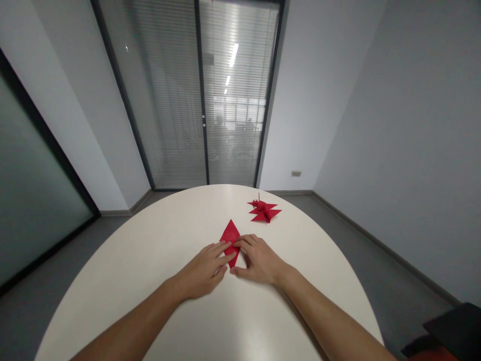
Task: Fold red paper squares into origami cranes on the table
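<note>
A red sheet of paper (230,230), folded into a long diamond, lies flat on the white table, one point toward the far side. My left hand (205,271) rests over its lower left part, fingers stretched out and spread on the paper. From the right, my right hand (261,260) touches the diamond's right edge with bent fingertips; its thumb is apart from them, near the lower point. The middle folds are partly hidden under my fingers. Beyond my right hand sits a small cluster of folded red paper figures (264,210) with pointed wings, apart from the diamond.
The round white table (143,260) curves away on both sides, its far edge near a glass partition with blinds (169,100). Plain walls stand left and right. At the lower right corner, a dark object (456,331) is partly in view beside the table.
</note>
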A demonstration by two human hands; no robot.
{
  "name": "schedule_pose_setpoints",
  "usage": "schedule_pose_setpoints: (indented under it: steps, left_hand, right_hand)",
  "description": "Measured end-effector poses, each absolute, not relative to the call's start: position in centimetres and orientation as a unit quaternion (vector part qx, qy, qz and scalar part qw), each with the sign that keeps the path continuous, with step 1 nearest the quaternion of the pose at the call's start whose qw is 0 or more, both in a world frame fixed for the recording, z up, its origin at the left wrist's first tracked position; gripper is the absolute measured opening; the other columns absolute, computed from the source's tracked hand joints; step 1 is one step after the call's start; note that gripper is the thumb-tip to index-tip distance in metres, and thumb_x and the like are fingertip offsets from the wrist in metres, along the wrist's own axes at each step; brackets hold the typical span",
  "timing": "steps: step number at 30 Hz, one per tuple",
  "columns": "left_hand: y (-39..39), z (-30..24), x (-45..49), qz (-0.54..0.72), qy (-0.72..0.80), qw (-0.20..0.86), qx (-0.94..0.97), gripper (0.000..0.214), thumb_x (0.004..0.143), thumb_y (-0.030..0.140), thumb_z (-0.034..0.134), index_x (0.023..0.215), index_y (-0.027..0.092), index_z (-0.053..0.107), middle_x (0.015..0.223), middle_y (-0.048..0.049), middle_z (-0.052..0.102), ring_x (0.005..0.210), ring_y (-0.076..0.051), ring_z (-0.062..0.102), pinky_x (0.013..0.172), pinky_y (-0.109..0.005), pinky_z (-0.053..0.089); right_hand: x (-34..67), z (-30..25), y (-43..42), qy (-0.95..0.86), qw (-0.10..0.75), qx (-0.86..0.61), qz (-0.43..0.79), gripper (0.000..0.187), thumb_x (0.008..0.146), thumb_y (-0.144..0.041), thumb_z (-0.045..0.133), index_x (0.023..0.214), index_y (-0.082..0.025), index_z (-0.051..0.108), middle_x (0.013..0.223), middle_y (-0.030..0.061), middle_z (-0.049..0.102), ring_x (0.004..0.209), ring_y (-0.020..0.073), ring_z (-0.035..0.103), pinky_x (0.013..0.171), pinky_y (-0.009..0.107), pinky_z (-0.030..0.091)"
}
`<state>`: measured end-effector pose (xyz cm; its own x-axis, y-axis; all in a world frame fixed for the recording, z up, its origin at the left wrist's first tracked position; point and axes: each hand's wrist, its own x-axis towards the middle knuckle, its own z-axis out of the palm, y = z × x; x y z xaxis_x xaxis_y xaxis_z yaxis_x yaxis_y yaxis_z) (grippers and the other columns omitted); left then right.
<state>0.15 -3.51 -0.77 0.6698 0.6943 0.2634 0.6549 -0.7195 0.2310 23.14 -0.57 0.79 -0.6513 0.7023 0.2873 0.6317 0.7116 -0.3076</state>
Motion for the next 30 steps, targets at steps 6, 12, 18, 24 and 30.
schedule_pose_setpoints:
  steps: [6,12,18,24,30]
  left_hand:
    - [-3.6,-0.8,-0.1,0.157,0.362,0.06,0.917,0.049,0.099,0.02,0.045,0.147,0.03,0.047,0.154,-0.0065,0.046,0.142,-0.024,0.041,0.118,-0.047,0.034]
    - [-3.0,-1.9,-0.5,0.131,0.375,0.081,0.914,0.052,0.104,0.038,0.038,0.154,0.022,0.036,0.16,-0.0089,0.035,0.148,-0.025,0.032,0.121,-0.05,0.027]
    - [-3.2,-1.8,-0.1,0.173,0.385,0.079,0.903,0.048,0.103,0.028,0.038,0.15,0.022,0.042,0.154,-0.0068,0.046,0.143,-0.023,0.04,0.119,-0.046,0.032]
    - [-3.0,-1.2,0.8,0.244,0.43,0.071,0.867,0.031,0.099,0.023,0.048,0.123,0.024,0.067,0.131,-0.0066,0.066,0.121,-0.024,0.057,0.106,-0.045,0.046]
    - [-2.7,-1.2,1.2,0.294,0.453,0.081,0.838,0.019,0.087,0.021,0.065,0.105,0.022,0.07,0.115,-0.0071,0.069,0.11,-0.025,0.062,0.099,-0.044,0.049]
  right_hand:
    - [23.4,0.8,-0.1,-0.897,0.22,-0.369,0.101,0.034,0.094,-0.031,0.057,0.123,-0.015,0.066,0.12,0.0129,0.069,0.111,0.0252,0.06,0.099,0.039,0.045]
    - [23.4,0.3,0.5,-0.884,0.21,-0.407,0.091,0.033,0.092,-0.029,0.058,0.12,-0.016,0.07,0.119,0.0111,0.071,0.112,0.0252,0.061,0.099,0.036,0.045]
    - [23.2,0.4,0.2,-0.882,0.212,-0.412,0.085,0.035,0.087,-0.032,0.065,0.118,-0.017,0.071,0.117,0.0104,0.071,0.11,0.0257,0.061,0.099,0.036,0.045]
    - [23.3,0.4,0.2,-0.887,0.209,-0.402,0.085,0.044,0.081,-0.041,0.072,0.118,-0.017,0.07,0.117,0.0111,0.069,0.109,0.0276,0.059,0.099,0.038,0.045]
    - [23.0,1.0,-0.2,-0.896,0.208,-0.38,0.099,0.047,0.085,-0.042,0.069,0.125,-0.018,0.064,0.111,0.0105,0.068,0.103,0.0255,0.059,0.093,0.037,0.045]
